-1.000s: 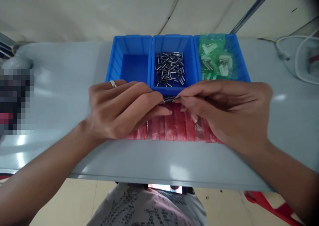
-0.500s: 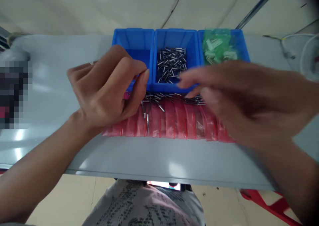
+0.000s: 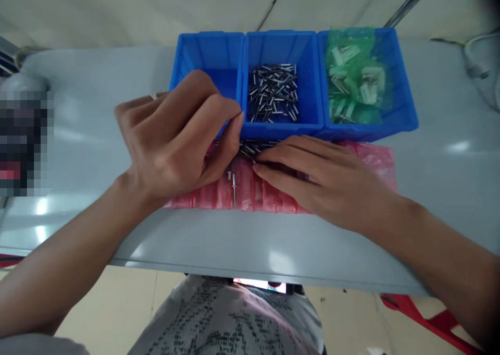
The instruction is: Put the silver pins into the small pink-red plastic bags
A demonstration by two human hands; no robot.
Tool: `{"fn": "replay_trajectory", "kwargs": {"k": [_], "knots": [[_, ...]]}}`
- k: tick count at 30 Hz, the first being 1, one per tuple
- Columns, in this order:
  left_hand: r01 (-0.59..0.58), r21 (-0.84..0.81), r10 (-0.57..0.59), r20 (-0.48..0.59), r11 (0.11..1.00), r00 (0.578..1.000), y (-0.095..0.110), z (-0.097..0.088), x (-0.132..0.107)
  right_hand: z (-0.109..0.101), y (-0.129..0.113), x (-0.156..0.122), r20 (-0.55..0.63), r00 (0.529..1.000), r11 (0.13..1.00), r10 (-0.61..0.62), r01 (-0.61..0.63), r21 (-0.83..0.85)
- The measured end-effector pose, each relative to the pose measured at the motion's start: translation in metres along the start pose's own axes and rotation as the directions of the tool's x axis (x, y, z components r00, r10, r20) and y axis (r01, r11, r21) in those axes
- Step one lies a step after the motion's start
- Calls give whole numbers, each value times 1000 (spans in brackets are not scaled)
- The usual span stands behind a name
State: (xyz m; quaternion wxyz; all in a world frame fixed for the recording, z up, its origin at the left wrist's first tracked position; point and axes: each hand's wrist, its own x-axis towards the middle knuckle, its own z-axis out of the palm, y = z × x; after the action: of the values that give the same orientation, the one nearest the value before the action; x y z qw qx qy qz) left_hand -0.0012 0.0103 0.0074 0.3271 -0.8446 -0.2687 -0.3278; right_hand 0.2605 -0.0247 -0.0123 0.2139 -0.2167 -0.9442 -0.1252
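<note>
My left hand (image 3: 175, 136) is closed in a pinch in front of the left blue bin. Whatever its thumb and forefinger hold, if anything, is hidden. My right hand (image 3: 324, 178) rests low over a row of pink plastic zip bags (image 3: 261, 193). Its thumb and forefinger close around a rivet among the loose blind rivets (image 3: 250, 149) lying on the bags along the bins' front. A separate blind rivet (image 3: 234, 188) lies on the bags between my hands. Many more metal rivets (image 3: 273, 92) fill the bottom of the middle blue bin (image 3: 283, 131).
The left blue bin (image 3: 211, 47) shows a bare floor where visible. Green bags (image 3: 355, 73) with white and metal parts lie in the right blue bin (image 3: 402, 110). A cable (image 3: 474, 71) is at the right; a red stool (image 3: 429, 318) stands below the table (image 3: 195, 240).
My right hand has moved left and down from near the right bin onto the rivets on the pink bags. My left hand keeps its pinch, almost in place. The view has shifted slightly.
</note>
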Motion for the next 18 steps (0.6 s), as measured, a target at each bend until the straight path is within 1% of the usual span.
{"fn": "replay_trajectory", "kwargs": {"k": [2,5,8,10,12,14,16,18], "knots": [[-3,-24,3,5,1000,1000,-1,0,-2,2,-2,-2,-21,997,995,75,-74,65],[-6,-68,7,4,998,1000,-2,0,-4,3,-6,-5,-49,979,969,196,-185,164],[-7,-78,7,0,997,1000,-1,-1,-3,-1,-8,-4,-43,959,947,279,-268,175],[-25,-69,26,5,997,1000,0,-2,0,-3,-7,-3,-52,968,961,245,-236,143],[-38,-55,38,-3,998,999,1,-2,2,-2,-5,-3,-13,988,985,151,-150,85],[-37,-53,36,-16,998,999,1,-2,3,0,-4,-3,27,996,993,83,-85,78],[-28,-60,27,-6,998,1000,1,-1,2,4,-5,-4,42,993,984,113,-118,136],[-20,-77,21,14,997,1000,0,-1,0,6,-8,-5,33,979,953,202,-204,224]]}}
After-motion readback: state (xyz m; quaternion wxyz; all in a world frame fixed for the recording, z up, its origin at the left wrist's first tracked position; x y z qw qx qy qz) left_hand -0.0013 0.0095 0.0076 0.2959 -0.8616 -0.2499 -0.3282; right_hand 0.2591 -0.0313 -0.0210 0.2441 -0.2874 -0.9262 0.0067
